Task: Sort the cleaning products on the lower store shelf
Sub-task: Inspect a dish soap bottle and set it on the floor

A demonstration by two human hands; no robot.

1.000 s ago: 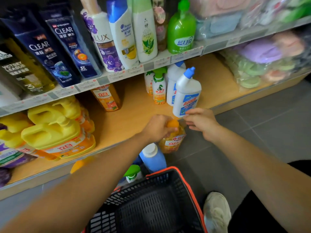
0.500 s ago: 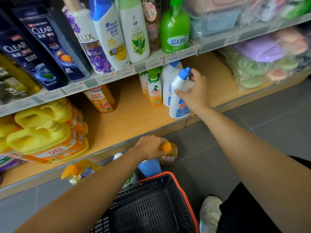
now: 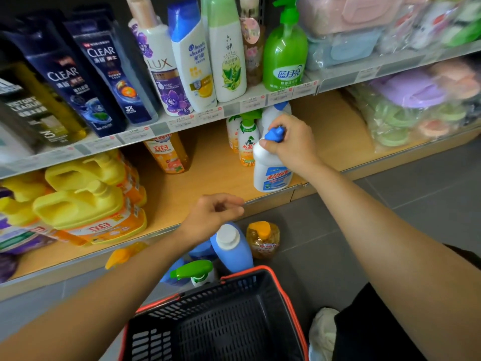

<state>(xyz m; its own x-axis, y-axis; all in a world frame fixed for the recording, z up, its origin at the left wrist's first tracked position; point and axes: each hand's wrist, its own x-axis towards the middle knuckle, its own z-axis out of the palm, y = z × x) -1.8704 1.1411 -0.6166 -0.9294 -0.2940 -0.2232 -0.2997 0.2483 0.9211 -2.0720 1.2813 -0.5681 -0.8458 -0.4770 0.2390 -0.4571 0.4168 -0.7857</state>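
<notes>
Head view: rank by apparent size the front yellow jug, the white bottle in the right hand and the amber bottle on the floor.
1. front yellow jug: clearly largest.
2. white bottle.
3. amber bottle: smallest, though viewed from above, so foreshortened.

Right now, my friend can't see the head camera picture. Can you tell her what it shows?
A person's right hand grips the neck of a white bottle with a blue cap at the front of the lower shelf. The left hand hovers empty above bottles on the floor by a black basket.
</notes>
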